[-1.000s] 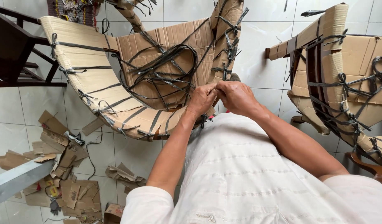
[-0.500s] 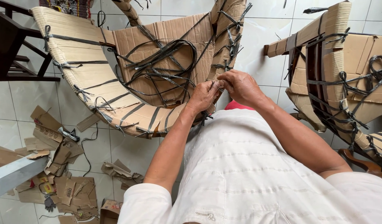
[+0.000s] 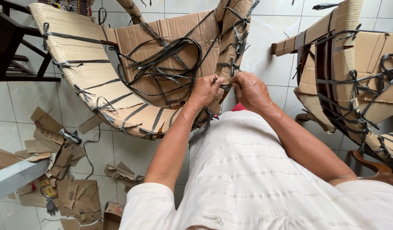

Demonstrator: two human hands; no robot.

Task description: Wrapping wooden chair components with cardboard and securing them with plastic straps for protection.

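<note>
L hand (image 3: 206, 90) & R hand (image 3: 249, 88) both pinch black strap (image 3: 225, 86) w/ closed grip at cardboard-wrapped chair (image 3: 119, 81) edge; cardboard scraps (image 3: 56, 170) on tile floor (image 3: 264, 47).

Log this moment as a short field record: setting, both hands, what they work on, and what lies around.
Setting: tiled floor, seen from above
Left hand: fingers pinched on a black strap
Right hand: close beside the left, fingers on the same strap
Worked item: cardboard-wrapped chair bound with black straps
Right side: second wrapped chair, likewise strapped
Lower left: cardboard scraps strewn on the floor
Upper left: dark wooden furniture
Clothing: white shirt
</note>
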